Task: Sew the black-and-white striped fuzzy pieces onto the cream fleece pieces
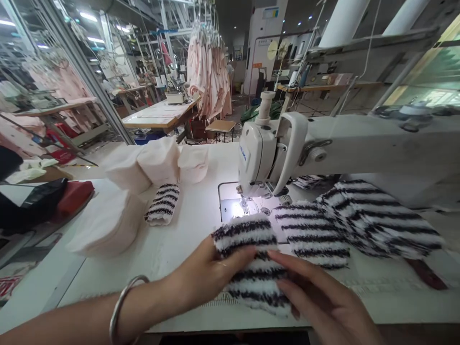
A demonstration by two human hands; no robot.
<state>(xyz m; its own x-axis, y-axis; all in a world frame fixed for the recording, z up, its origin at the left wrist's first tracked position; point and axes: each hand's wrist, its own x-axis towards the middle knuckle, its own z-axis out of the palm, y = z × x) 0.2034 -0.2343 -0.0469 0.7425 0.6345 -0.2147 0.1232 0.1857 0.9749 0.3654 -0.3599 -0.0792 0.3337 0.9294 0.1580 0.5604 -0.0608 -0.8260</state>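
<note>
A black-and-white striped fluffy fabric piece (255, 282) lies between my hands, just in front of the sewing machine's lit needle area (244, 206). My left hand (212, 268) grips its left side, thumb on top and the other fingers hidden beneath. At the right edge, my right hand (319, 297) pinches the same piece between thumb and fingers. Beside it on the right lies another striped piece (312, 235), and a larger striped heap (381, 220) rests farther right. One small striped piece (163, 204) sits on the table to the left.
Stacks of pale pink fabric (104, 225) stand at the left of the white table (172, 263). The white sewing machine (262, 153) spans the right side. Pink garments (208, 72) hang behind, near a wooden-edged table (161, 115). A red and black bundle (72, 201) is at far left.
</note>
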